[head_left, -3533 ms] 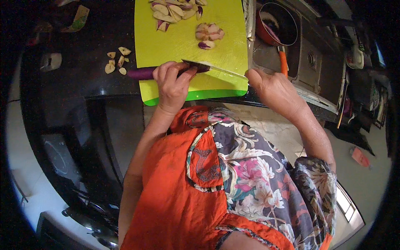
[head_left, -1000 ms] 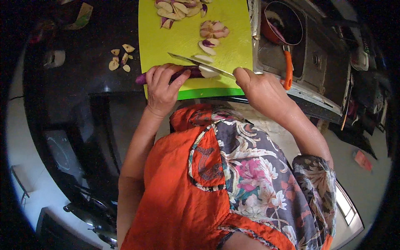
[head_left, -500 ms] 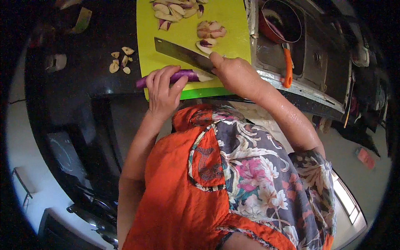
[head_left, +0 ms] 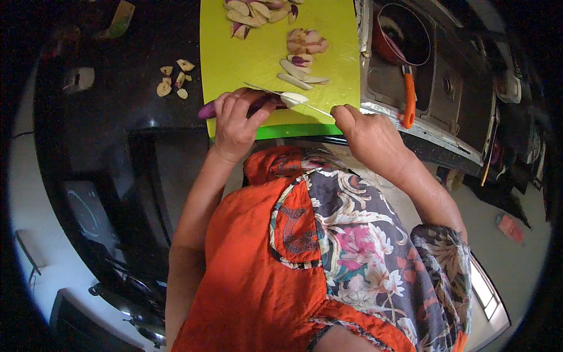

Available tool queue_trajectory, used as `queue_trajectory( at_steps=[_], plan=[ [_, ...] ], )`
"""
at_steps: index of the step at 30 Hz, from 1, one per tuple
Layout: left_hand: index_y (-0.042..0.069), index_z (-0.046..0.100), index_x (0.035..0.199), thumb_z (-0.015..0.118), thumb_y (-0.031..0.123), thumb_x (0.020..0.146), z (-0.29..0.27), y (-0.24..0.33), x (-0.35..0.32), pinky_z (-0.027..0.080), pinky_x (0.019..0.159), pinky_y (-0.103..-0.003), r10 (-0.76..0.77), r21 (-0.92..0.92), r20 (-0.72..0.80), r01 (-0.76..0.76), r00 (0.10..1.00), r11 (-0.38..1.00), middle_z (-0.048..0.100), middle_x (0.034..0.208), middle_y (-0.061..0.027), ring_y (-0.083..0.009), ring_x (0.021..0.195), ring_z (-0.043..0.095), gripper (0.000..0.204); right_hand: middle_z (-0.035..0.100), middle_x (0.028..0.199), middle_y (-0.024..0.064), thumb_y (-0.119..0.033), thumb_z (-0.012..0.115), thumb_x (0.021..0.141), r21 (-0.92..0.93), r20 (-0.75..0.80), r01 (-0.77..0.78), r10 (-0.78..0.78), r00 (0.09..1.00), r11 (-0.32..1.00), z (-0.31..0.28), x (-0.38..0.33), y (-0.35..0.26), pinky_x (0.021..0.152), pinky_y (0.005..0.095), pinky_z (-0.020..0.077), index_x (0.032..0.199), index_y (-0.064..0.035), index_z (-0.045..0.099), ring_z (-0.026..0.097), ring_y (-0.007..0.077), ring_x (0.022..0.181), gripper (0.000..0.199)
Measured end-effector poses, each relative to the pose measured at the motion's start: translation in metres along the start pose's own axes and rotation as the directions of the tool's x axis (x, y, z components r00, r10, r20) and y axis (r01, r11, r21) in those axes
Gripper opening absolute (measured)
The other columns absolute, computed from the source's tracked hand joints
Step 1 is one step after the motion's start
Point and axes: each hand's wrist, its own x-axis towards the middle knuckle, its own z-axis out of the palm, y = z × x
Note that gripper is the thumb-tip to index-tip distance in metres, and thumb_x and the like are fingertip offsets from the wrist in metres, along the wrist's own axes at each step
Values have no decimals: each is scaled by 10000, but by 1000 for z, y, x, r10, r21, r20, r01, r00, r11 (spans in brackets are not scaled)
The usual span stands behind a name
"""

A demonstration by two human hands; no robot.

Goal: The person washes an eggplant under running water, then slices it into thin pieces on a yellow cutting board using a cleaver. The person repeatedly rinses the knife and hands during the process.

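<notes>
Closed around a purple eggplant (head_left: 207, 110), my left hand (head_left: 234, 126) presses it down near the front edge of the yellow cutting board (head_left: 246, 56). My right hand (head_left: 372, 138) grips a kitchen knife (head_left: 319, 110) by its handle, which the fingers cover. The blade appears nearly edge-on at the eggplant's cut right end. A pale eggplant slice (head_left: 294, 98) shows against the blade. Beyond it lie several thin slices (head_left: 295, 71) and a pinkish clump of cut pieces (head_left: 307, 41). A larger pile of eggplant pieces (head_left: 261, 13) rests at the board's far side.
Several cut ends (head_left: 165, 88) lie on the dark countertop (head_left: 138, 88) left of the board. To the right, a red saucepan (head_left: 384, 50) with an orange handle (head_left: 409, 100) sits on the stove (head_left: 448, 100). The board has a green front edge (head_left: 287, 131).
My right hand has drawn back right and toward me, tilting the knife until its blade is edge-on. More slices lie on the board. My left hand keeps its hold on the eggplant.
</notes>
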Motion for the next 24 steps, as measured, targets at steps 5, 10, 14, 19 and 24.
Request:
queue_trajectory(
  at_steps=[5,10,14,19,24],
  plan=[
    [173,682,1075,614,136,764,4,3,5,401,867,-413,18,-6,-27,-18,999,1000,601,1050,-43,-251,996,571,321,611,782,169,-85,538,831,6,-96,-17,17,995,1000,30,27,-7,515,434,526,986,-24,450,669,339,634,189],
    [158,676,1064,687,94,732,-2,0,2,409,899,-437,-34,-40,9,34,999,999,613,1086,-64,-277,1024,575,338,635,783,215,-68,536,841,130,-133,-30,47,990,991,31,64,-7,571,484,517,993,-27,440,657,399,690,185],
    [139,673,1072,715,68,723,-14,-2,3,409,922,-438,-280,36,11,279,960,959,623,1112,-79,-281,1035,580,358,625,772,232,-88,543,884,209,-160,-84,119,980,974,32,59,10,594,530,483,995,-40,420,623,452,705,173],
    [128,680,1059,697,50,719,-10,-13,-6,420,895,-424,-125,-33,-17,124,992,992,622,1053,-82,-285,1007,579,349,635,807,214,-42,530,811,105,-114,-76,88,990,992,15,34,3,574,505,509,993,-37,425,647,413,686,209],
    [133,695,1010,661,6,687,-4,-13,-2,424,872,-420,-92,-46,-60,90,994,995,614,1012,-73,-277,976,577,349,596,790,156,-71,539,818,22,-59,-16,18,998,1000,3,10,-1,508,452,511,996,-42,424,649,357,612,214]
  ],
)
